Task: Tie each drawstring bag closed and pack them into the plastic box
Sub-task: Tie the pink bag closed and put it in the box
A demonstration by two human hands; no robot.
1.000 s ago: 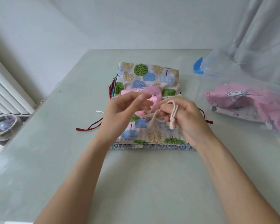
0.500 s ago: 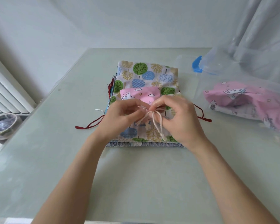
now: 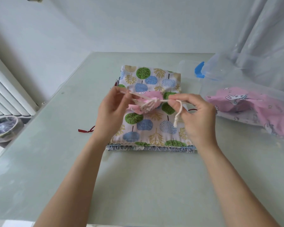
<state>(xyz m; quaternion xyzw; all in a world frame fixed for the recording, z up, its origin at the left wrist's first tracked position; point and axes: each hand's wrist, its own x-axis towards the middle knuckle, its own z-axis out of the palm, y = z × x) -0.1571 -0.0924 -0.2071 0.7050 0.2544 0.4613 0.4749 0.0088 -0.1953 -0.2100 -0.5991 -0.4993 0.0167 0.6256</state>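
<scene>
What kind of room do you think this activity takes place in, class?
Probably a room at home: a white radiator on the wall, a pale curtain, and a glass-topped table set against plain walls.

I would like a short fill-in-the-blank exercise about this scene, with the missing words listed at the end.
1. Both hands, left hand and right hand, pull the cream cord of a small bag whose colour is ____.
2. Under it lies a bag stack; the top one is printed with ____.
3. The plastic box stands on the person's ____ side.
4. The table also bears a thin ribbon of ____ colour.

Missing words: pink; trees; right; red
</scene>
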